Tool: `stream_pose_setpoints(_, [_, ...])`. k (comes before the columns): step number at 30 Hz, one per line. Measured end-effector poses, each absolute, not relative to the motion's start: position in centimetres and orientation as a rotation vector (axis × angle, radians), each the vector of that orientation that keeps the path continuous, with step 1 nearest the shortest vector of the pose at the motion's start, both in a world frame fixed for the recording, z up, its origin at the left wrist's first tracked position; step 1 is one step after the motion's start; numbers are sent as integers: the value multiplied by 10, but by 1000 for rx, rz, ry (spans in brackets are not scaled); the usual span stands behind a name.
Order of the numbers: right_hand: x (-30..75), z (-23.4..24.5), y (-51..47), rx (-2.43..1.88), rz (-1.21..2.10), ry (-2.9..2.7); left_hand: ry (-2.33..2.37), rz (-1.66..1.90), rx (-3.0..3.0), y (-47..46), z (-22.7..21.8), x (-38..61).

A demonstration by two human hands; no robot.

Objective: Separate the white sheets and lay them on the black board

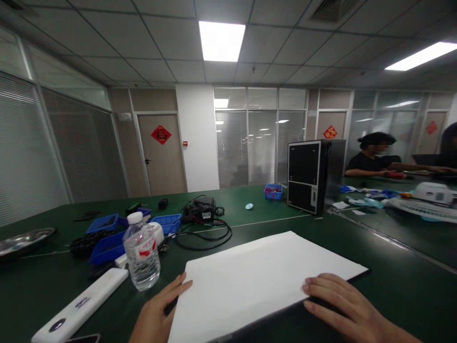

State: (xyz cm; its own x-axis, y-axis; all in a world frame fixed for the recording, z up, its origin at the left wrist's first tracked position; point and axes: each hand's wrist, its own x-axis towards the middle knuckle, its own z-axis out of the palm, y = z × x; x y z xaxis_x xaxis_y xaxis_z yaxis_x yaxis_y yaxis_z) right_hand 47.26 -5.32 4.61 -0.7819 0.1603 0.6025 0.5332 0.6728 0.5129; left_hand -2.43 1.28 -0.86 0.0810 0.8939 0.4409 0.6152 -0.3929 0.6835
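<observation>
A large white sheet (257, 281) lies flat on the dark green table (392, 286) right in front of me. My left hand (159, 312) rests at the sheet's left edge, fingers stretched out and touching it. My right hand (342, 305) lies flat by the sheet's near right edge, fingers spread on it. Neither hand holds anything. A clear plastic water bottle (142, 252) with a white cap and red label stands just left of my left hand.
A white bar-shaped device (82, 305) lies at the near left. Blue bins (107, 238), a black box with cables (203, 212) and a metal tray (21, 238) sit further back. A black computer tower (314, 176) stands at the right. A person sits at the far right table.
</observation>
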Motion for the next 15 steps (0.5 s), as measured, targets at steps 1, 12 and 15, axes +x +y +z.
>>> stream_pose_setpoints(1, [471, 43, -54, -566, -934, -2336, 1510, 1208, 2093, 13, -8, -25])
stream_pose_setpoints(12, [471, 75, -77, -757, -767, -2037, 1521, 1201, 2387, 12, -4, -24])
stream_pose_setpoints(15, [490, 96, -91, -860, -755, -2056, 1606, 1183, 2265, 2, 12, -14])
